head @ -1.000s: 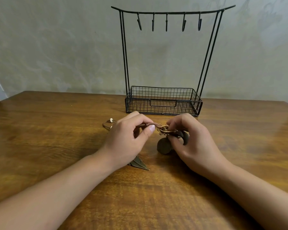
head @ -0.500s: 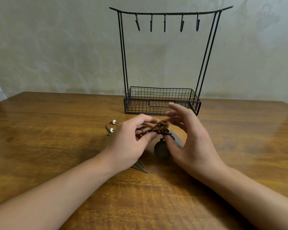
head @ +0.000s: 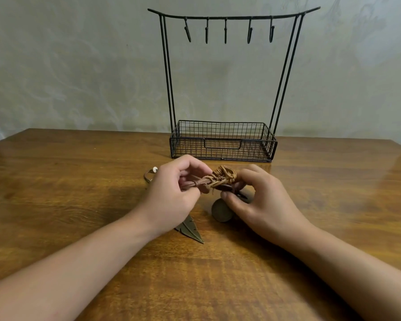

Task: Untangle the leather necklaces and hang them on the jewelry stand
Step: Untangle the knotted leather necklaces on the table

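Centre frame, above the desk (head: 56, 205): left hand (head: 169, 200) and right hand (head: 262, 205) pinching tangled leather necklaces (head: 220, 179). Behind, upper centre: jewelry stand (head: 222, 144), hooks bare.

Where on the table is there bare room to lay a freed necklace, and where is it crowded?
Bare wooden table stretches left of the left hand, and right of the right hand up to the jewelry stand. Crowded: between the hands, around the tangled leather cords, round pendant and leaf pendant.
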